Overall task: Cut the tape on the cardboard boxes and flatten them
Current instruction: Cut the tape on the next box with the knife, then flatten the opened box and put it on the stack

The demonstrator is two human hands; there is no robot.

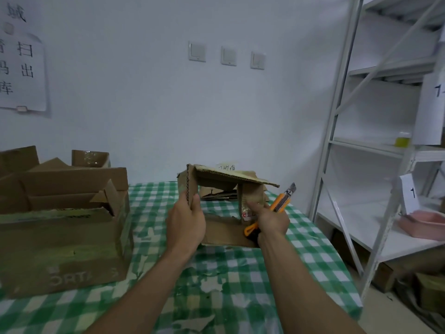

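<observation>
Head cam: small box [224,189] is mid-frame, held up just above the table [240,273], open side toward the person, top panel sagging to the right. L hand [186,221] has thumb + fingers curled round the edge of the box's left wall. R hand [272,218] is closed round an orange knife [281,201], and fingers of that same hand push on the box's right wall, so one hand is doing two jobs.

Risks, imo:
- Blade looks extended, tip up and right. If the wall gives suddenly, R hand lurches and the blade swings w/o control.
- Can't tell if any tape is uncut. If so, forcing the fold tears the cardboard instead of creasing it.
- Big box [62,237] sits close on the left, so there's little room to lay this one flat.
</observation>
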